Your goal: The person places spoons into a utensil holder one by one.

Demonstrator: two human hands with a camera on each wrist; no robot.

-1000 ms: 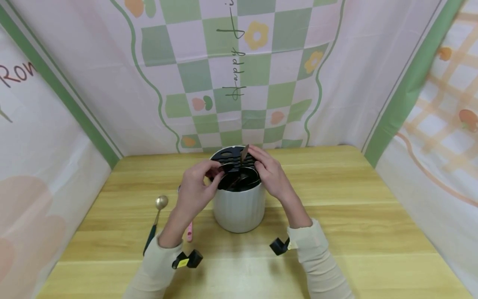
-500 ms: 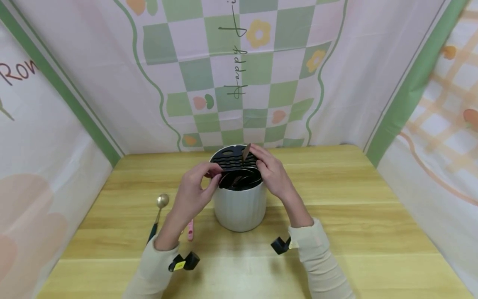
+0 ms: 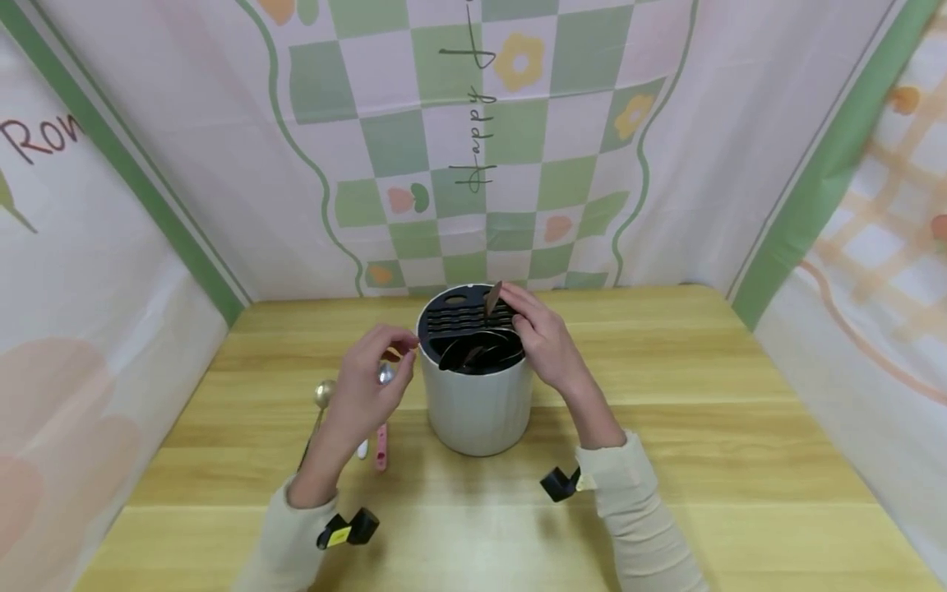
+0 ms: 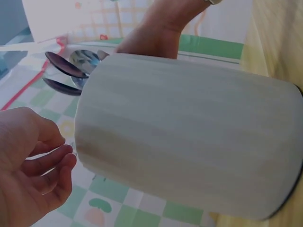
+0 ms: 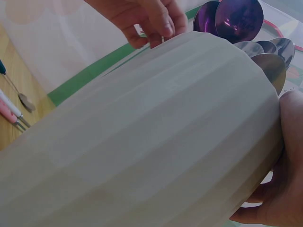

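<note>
A white ribbed container (image 3: 479, 415) stands upright, with a black slotted insert (image 3: 436, 329) in its top. One brown spoon (image 3: 493, 298) rises from the slots; dark spoon bowls (image 3: 491, 353) fill the front opening. Several spoons show past the rim, including purple ones (image 5: 239, 20) in the right wrist view. Just left of the rim, my left hand (image 3: 368, 382) has loosely bent fingers, with nothing visible held (image 4: 35, 165). My right hand (image 3: 547, 341) rests at the right rim, its fingers extended beside the brown spoon; its thumb lies near the rim (image 5: 289, 189). The container hides part of that hand.
On the wooden table (image 3: 666, 395), left of the container, lie a dark-handled spoon (image 3: 324, 393), a pink-handled utensil (image 3: 381, 448) and a white-handled one (image 3: 362, 450), partly behind my left hand and forearm. Patterned cloth (image 3: 414, 148) hangs behind and at both sides.
My left hand has moved from the container's front opening to the left, off the rim. My right hand keeps its place at the right rim, and the insert shows more fully.
</note>
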